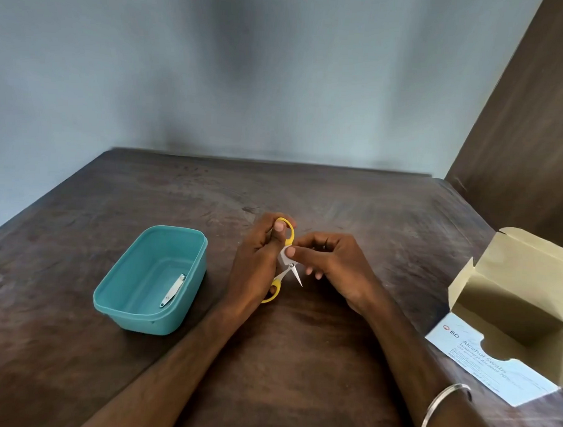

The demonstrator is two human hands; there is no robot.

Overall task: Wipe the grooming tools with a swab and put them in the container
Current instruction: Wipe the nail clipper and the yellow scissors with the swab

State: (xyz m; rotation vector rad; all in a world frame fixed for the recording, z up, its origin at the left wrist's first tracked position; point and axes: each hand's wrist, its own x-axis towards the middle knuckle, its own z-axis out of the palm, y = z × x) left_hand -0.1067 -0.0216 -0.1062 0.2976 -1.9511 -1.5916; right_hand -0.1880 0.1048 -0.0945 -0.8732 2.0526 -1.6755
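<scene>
A teal tub (150, 280) sits on the dark wooden worktop (323, 195) left of the person's hands, with a metal nail clipper (173, 290) lying alone on its bottom, and an opened cardboard box (514, 307) of alcohol swabs stands at the right edge. The left hand (255, 260) has its fingers closed through the yellow handles of a small pair of scissors (282, 265), held spread open between the two hands above the worktop. The right hand (329, 264) pinches a small white swab (284, 256) against the blade near the pivot, thumb and forefinger shut on it.
</scene>
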